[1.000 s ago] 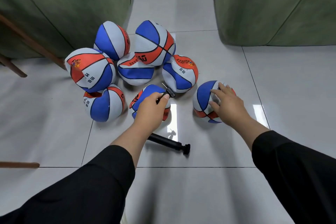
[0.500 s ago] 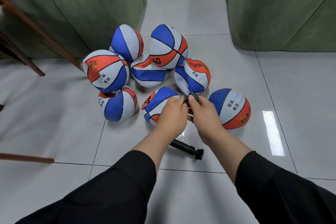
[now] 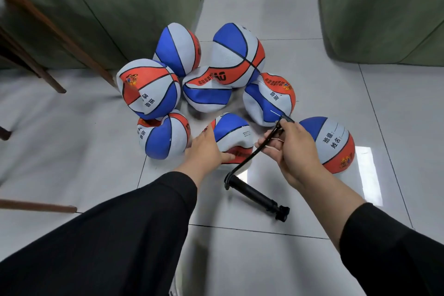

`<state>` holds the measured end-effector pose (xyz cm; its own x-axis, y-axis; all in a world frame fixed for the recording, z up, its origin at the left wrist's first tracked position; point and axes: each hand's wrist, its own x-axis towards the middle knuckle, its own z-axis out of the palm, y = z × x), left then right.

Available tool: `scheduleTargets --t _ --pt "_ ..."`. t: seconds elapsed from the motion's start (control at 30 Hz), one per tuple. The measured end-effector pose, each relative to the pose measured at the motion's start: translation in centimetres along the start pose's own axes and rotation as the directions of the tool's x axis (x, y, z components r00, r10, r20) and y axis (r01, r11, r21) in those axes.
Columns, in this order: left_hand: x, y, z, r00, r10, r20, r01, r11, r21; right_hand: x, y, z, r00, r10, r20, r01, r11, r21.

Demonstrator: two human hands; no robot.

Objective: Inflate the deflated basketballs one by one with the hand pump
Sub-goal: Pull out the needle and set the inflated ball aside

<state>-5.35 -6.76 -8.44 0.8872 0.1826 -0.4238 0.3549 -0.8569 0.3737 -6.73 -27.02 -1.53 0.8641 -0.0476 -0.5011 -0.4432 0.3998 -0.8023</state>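
The left hand (image 3: pixel 207 151) rests with relaxed fingers on the slack, dented basketball (image 3: pixel 231 138) at the near edge of the pile on the floor tiles. The right hand (image 3: pixel 294 149) pinches the pump hose (image 3: pixel 249 157) near its needle; the pump barrel (image 3: pixel 257 196) lies just below. The ball looks soft and light, so bracing it beside the valve seems wise.

floor (image 3: pixel 312 259): pale glossy tiles with thin dark grout lines, a bright window-glare patch at my right | green upholstered seat (image 3: pixel 108 7): upper left, standing on the floor; a second green upholstered block (image 3: pixel 384 7) upper right, a bare aisle between them | brown wooden legs (image 3: pixel 48 31): slanting across the left seat; another wooden bar (image 3: pixel 36 205) at the left edge
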Motion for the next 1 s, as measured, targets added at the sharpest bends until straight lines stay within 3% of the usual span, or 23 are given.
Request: scheduleTargets --t 0.13,0.37,0.53,0.73,0.9,1.0 --pt "1.3 -0.6 1.0 0.996 -0.003 -0.092 0.004 1.0 0.015 0.1 -0.3 -0.8 1.0 -0.02 -0.002 0.02 0.999 -0.027" --pt "-1.6 -1.6 0.6 0.983 0.131 -0.13 -0.159 0.96 -0.232 -1.3 -1.5 -0.7 0.993 -0.098 -0.06 0.089 0.986 -0.144" --pt "-5.7 -2.5 0.1 0.984 0.175 -0.024 -0.165 0.868 -0.469 -3.9 -0.6 -0.9 0.985 -0.158 -0.064 0.134 0.948 -0.288" --pt "-7.2 -5.1 1.8 0.961 0.157 0.228 -0.077 0.943 -0.324 -6.3 3.7 -1.6 0.997 -0.081 -0.005 0.07 0.883 -0.465" --pt "-6.9 -4.2 1.9 0.968 0.143 0.204 -0.129 0.988 -0.079 -6.2 6.1 -1.5 0.999 -0.048 0.019 0.051 0.846 -0.531" --pt "-6.8 -3.8 2.4 0.968 0.173 0.181 -0.164 0.984 -0.065 -5.9 6.7 -1.6 0.999 -0.047 0.028 0.054 0.808 -0.586"
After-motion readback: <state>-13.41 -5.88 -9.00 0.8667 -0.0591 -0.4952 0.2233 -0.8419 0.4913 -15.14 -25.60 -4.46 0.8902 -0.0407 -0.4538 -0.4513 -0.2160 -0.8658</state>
